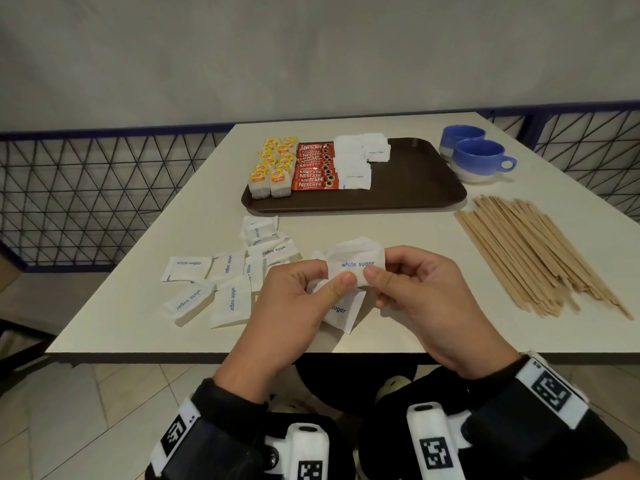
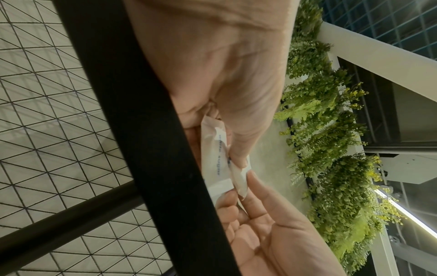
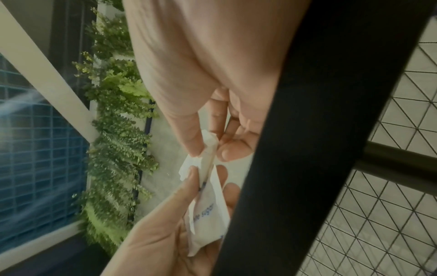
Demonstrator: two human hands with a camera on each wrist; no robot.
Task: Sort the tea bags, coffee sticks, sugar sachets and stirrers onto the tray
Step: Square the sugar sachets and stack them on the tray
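Left hand (image 1: 294,299), right hand (image 1: 419,289) pinch sugar sachets (image 1: 356,263); tray (image 1: 415,188) holds tea bags (image 1: 273,164), coffee sticks (image 1: 313,166).

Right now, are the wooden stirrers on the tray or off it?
Off it: the wooden stirrers lie piled on the table, right of the brown tray.

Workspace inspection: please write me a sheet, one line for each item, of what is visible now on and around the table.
Surface: pale table, tray at the far side.
Job's things: tea bags, coffee sticks and sugar sachets lie in rows on the tray; loose sachets and stirrers lie on the table.
Clutter: two blue cups right of the tray.
Grippers: left hand and right hand pinch a held bundle of sachets.
Cables: nothing seen.
Surroundings: wire mesh railing, grey wall, tiled floor.
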